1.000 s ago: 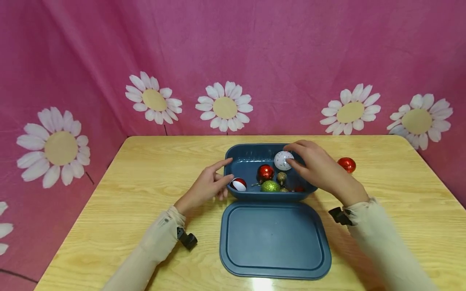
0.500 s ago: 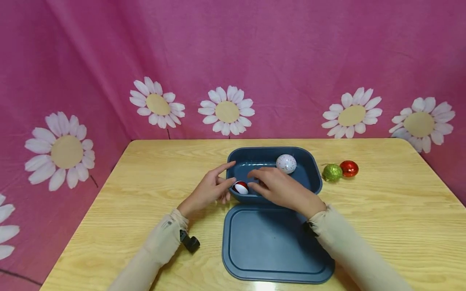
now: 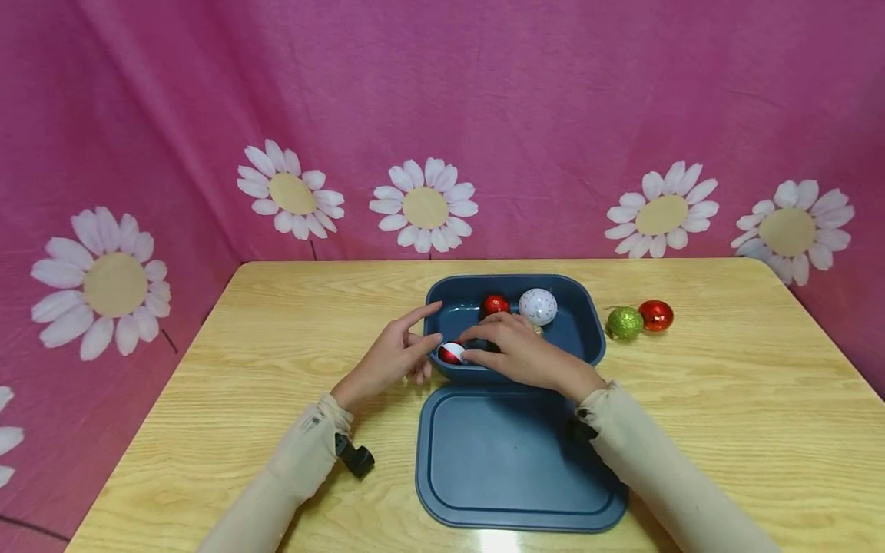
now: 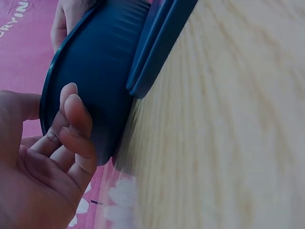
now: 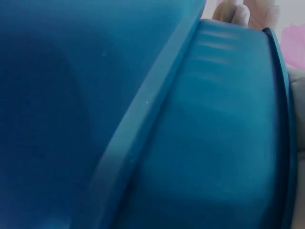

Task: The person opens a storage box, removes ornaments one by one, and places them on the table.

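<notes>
While the left hand [image 3: 397, 349] holds the left end of a dark blue-grey, rounded rectangular box [image 3: 588, 362], its thumb and forefinger reaching over the rim and its other fingers loosely curled outside the wall, the right hand [image 3: 525, 353] reaches down into the box over the front edge. The right thumb and forefinger are a narrow gap apart, the thumb right beside a glossy red-and-white ball [image 3: 451, 353] that sits in the box's front left corner; whether they pinch anything cannot be told, since the other fingers and what lies beneath them are hidden. Toward the back edge, inside the box, lie a shiny red ball [image 3: 495, 305] left of centre and, just beside it on the right, a larger white speckled ball [image 3: 538, 306]. A small gold ball [image 3: 537, 329] shows partly behind the right hand's knuckles. Outside, near the box's right edge, a glittery green ball [image 3: 625, 323] rests against a metallic red ball [image 3: 655, 316] on the light wooden table [image 3: 747, 384]. Along the box's front edge lies a flat blue-grey lid [image 3: 515, 461] with rounded corners and a raised border. Cream sleeves cover both forearms, and a pink cloth [image 3: 539, 130] printed with white daisies hangs behind the table's back edge.
</notes>
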Motion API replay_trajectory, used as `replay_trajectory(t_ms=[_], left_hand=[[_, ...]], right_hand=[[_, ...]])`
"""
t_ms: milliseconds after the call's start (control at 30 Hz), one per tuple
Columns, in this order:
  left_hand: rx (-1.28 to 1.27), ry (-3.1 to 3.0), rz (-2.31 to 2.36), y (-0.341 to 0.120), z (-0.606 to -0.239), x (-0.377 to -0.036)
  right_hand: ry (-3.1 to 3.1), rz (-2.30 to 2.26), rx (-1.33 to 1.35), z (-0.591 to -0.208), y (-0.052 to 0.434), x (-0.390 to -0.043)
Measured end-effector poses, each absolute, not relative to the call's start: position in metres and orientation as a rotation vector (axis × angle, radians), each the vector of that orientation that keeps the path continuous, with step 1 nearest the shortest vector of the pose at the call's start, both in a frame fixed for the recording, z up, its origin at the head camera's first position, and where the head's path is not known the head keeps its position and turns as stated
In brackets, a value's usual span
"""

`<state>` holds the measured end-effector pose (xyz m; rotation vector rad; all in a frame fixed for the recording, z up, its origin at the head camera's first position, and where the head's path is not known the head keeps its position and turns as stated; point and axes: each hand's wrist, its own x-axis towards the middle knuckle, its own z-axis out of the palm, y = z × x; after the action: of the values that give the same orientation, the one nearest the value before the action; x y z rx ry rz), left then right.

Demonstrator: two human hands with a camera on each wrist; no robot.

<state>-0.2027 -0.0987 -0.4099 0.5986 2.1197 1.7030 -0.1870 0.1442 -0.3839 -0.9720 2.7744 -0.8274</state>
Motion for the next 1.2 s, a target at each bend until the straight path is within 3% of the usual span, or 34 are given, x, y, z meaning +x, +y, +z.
replay_trajectory(t_ms=[300,733,1000,1200], left_hand=[[0.643,2.149,1.705,-0.1,-0.413,-0.202],[0.663,2.13,1.704,-0.099,-0.413,-0.201],[0.647,2.154,1.729,-0.102,-0.41,-0.202],[0.621,2.144,1.71,-0.1,-0.411,-0.201]], right_hand=[[2.794,-0.895,-0.871,-0.383,0.144,-0.187],[2.759,-0.999,-0.941,-0.387,0.147,-0.188],[2.891,-0.823,-1.104,-0.375,0.142,-0.187],[2.962,-0.724,-1.071,-0.364,0.15,-0.174]])
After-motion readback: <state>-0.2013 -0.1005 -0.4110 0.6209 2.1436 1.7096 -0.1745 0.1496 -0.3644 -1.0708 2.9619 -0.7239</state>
